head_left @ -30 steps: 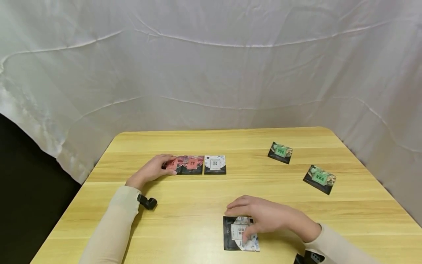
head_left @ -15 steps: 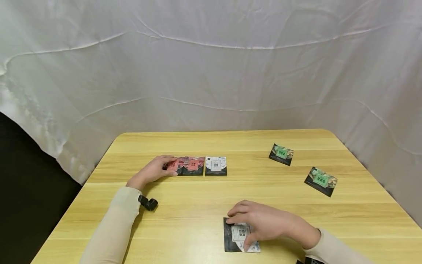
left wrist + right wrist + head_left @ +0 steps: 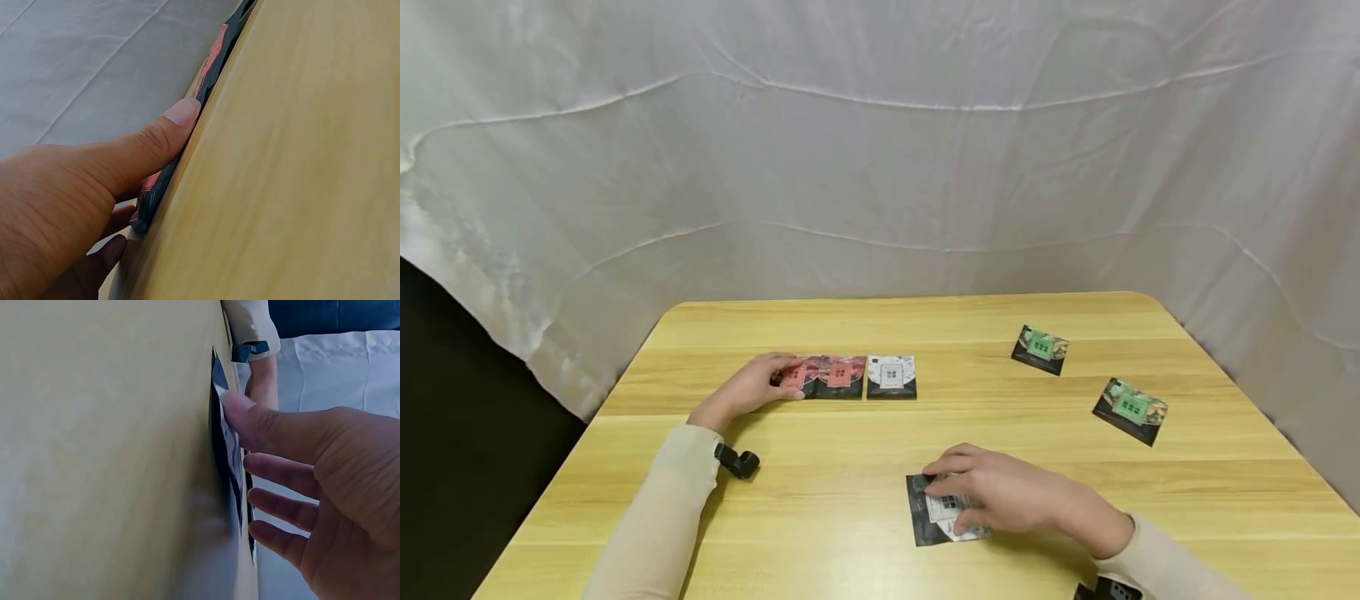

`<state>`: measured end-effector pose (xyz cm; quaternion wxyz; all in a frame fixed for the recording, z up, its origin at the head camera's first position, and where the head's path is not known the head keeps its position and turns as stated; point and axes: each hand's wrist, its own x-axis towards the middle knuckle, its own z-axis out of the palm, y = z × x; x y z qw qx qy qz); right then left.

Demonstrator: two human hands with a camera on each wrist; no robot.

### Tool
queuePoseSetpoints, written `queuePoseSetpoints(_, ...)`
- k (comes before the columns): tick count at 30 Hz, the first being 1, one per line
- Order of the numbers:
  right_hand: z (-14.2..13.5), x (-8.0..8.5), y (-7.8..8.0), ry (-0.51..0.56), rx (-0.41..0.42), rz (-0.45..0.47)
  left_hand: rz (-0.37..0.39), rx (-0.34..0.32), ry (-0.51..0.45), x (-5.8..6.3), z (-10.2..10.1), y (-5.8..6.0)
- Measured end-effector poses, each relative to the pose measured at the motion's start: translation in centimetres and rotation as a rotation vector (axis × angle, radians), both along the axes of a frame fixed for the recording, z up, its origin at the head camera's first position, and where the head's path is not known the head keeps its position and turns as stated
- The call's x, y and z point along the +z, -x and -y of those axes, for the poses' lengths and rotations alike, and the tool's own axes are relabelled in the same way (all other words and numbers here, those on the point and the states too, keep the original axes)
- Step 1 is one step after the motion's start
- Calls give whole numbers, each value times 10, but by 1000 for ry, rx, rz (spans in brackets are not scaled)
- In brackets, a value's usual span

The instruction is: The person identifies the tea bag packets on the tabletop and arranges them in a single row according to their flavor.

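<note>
Tabletop (image 3: 820, 508) bears a packet (image 3: 927, 527) beneath the right hand (image 3: 1003, 492).

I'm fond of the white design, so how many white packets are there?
2: one white packet at the right hand, another beside the red packets. Any stacked underneath would be hidden.

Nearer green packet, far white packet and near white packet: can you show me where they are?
Nearer green packet (image 3: 1131, 408): head view, on its green label.
Far white packet (image 3: 892, 377): head view, on its pale label.
Near white packet (image 3: 937, 509): head view, on its pale label.
</note>
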<state>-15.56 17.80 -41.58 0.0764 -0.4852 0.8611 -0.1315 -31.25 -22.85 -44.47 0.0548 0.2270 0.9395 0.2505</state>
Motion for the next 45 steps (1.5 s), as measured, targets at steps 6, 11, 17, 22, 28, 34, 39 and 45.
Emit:
queuePoseSetpoints(6, -3, 3, 0, -20, -65, 1, 3, -2, 6, 1, 0, -1)
queuePoseSetpoints(11, -4, 5, 1, -33, -85, -48, -7, -2, 1, 1, 0, -1)
queuePoseSetpoints(17, -7, 7, 3, -64, -118, -86, 1, 2, -3, 1, 0, 0)
queuePoseSetpoints(22, -10, 7, 5, -80, -145, -109, 12, 7, 0, 3, -1, 0)
queuePoseSetpoints(28, -12, 4, 10, -38, -189, -131, 14, 5, 6, 2, -1, 0)
queuePoseSetpoints(34, -13, 1, 13, -21, -268, -153, 13, 11, 8, 1, 0, -1)
queuePoseSetpoints(39, -16, 0, 17, -15, -322, -130, 7, 10, 4, 1, 1, -1)
queuePoseSetpoints(45, -21, 1, 20, -29, -336, -143, 2, 6, 5, 0, 1, 0)
